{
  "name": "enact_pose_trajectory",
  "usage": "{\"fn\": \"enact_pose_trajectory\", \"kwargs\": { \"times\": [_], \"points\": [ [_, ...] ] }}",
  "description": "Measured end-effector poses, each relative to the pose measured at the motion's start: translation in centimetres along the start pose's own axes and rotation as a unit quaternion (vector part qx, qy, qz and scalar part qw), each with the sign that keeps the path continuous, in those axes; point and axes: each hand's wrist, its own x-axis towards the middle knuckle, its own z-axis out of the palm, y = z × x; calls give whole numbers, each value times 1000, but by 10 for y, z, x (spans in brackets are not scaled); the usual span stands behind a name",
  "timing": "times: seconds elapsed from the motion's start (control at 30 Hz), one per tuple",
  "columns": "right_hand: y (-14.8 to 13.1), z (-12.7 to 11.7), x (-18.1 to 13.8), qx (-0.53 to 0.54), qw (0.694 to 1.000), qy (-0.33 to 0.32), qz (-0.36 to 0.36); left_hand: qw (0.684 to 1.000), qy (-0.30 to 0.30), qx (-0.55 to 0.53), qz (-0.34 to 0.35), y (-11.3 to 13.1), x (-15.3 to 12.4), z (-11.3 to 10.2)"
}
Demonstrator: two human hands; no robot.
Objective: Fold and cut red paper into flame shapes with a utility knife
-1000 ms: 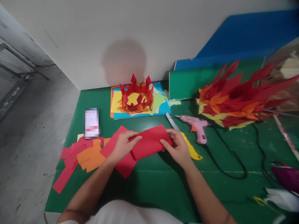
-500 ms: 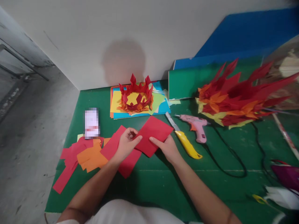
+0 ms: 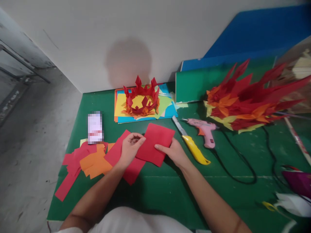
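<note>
Both my hands hold a red paper sheet [image 3: 156, 142] just above the green table [image 3: 157, 194]. My left hand [image 3: 130, 149] pinches its left edge with the fingers curled. My right hand [image 3: 173, 152] grips the lower right edge, thumb on top. Beneath my left hand lies another red sheet [image 3: 128, 166]. A yellow utility knife [image 3: 191, 147] lies right beside my right hand.
Red and orange paper scraps [image 3: 85, 161] lie at the left. A phone [image 3: 95, 127] lies behind them. A red-orange paper crown [image 3: 141, 98] sits on coloured sheets. A pink glue gun [image 3: 204, 131] with a black cord and a large flame-like paper piece [image 3: 245, 100] are on the right.
The red sheet has been turned from lying lengthwise to standing more upright between my hands. My right hand slid to its lower right edge, uncovering the yellow knife.
</note>
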Motion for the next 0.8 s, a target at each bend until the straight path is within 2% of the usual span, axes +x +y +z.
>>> {"fn": "enact_pose_trajectory", "kwargs": {
  "times": [0.3,0.47,0.53,0.7,0.8],
  "points": [
    [2,-1,1,14,1000,-16,7,1000,7,21,17,3,-1,1],
    [2,-1,1,9,1000,-9,12,997,11,47,53,0,0,1],
    [2,-1,0,7,1000,-2,11,995,-2,58,75,-1,1,-1],
    [3,0,1,20,1000,-4,-1,983,-85,124,105,1,3,-8],
    [5,0,2,39,999,-7,-15,981,-91,143,95,3,5,-11]
  ]
}}
